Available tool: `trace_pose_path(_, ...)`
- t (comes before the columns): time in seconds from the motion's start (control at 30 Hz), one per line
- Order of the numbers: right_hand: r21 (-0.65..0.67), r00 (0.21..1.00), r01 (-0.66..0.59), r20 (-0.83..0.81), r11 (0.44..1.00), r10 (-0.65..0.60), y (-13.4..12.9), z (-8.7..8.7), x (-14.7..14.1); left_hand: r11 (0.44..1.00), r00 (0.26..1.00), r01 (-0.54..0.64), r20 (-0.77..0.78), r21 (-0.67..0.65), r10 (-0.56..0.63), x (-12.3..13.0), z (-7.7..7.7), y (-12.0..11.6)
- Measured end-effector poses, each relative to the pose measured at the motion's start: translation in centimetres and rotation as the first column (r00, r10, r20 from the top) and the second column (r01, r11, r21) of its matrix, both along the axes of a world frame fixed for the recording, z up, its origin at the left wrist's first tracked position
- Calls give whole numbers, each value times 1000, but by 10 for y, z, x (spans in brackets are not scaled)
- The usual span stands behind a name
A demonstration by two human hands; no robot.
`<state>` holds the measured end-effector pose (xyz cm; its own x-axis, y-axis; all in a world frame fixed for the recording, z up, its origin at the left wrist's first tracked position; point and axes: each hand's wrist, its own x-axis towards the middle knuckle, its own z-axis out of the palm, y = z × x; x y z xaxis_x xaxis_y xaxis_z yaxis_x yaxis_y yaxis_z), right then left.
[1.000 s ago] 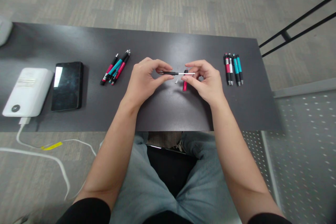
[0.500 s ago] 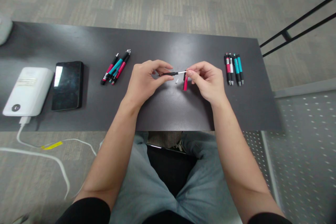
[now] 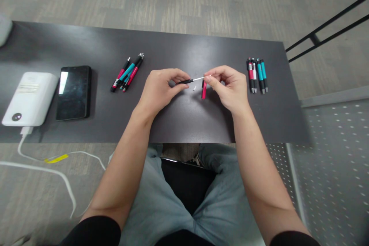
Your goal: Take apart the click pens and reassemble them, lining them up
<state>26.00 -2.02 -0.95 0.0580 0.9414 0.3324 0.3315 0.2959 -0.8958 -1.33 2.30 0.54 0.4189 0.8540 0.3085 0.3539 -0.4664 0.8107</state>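
Note:
Between finger and thumb, my left hand [image 3: 164,84] grips a black pen grip section [image 3: 184,82], held nearly level above the table. A thin white ink refill [image 3: 198,78] runs from the right end of that section. My right hand [image 3: 229,86] pinches the refill's other end. Below the refill, a pink pen barrel [image 3: 204,90] lies on the table close to my right fingertips, its upper end partly hidden. A small pale cone-shaped piece [image 3: 194,88] rests just left of the barrel.
Several pens [image 3: 128,73] lie in a loose pile at left, and several more [image 3: 257,76] are lined up at right. Further left on the dark table [image 3: 187,123] are a black phone [image 3: 73,92] and a white power bank [image 3: 30,98] with a white cable [image 3: 25,150].
Both hands stay almost in place. The refill slants up slightly more toward my right hand, and a little more of its white length shows. The camera view has shifted slightly.

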Motion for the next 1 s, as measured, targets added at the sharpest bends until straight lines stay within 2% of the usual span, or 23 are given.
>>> trace_pose_path(0.13, 17, 1000, -25, 18, 1000, 25, 1, -2, 9, 999, 997, -20, 75, -45, 23, -2, -1, 2)
trace_pose_path(0.23, 25, 981, -54, 187, 998, 48, -1, -3, 14, 996, 989, -58, 135, -64, 67, -4, -3, 4)
trace_pose_path(0.37, 9, 877, -105, 473, 994, 89, -5, -5, 9, 993, 985, -87, 145, -74, 97, -6, -5, 5)
trace_pose_path(0.43, 6, 834, -100, 546, 995, 80, -7, -6, 5, 993, 988, -95, 116, -74, 103, -6, -6, 5)
trace_pose_path(0.53, -13, 810, -83, 582, 996, 75, -8, -5, 1, 993, 990, -105, 86, -62, 110, -6, -6, 6)
trace_pose_path(0.67, -23, 854, -81, 514, 996, 81, -6, -3, 2, 994, 992, -88, 84, -62, 93, -7, -6, 6)
trace_pose_path(0.83, -70, 983, -38, 177, 997, 50, 1, -7, 13, 997, 995, -79, 64, -9, 80, -11, -8, 7)
trace_pose_path(1.0, 7, 998, 54, 26, 999, -54, 8, -16, 27, 995, 996, -93, 21, 37, 92, -14, -12, 10)
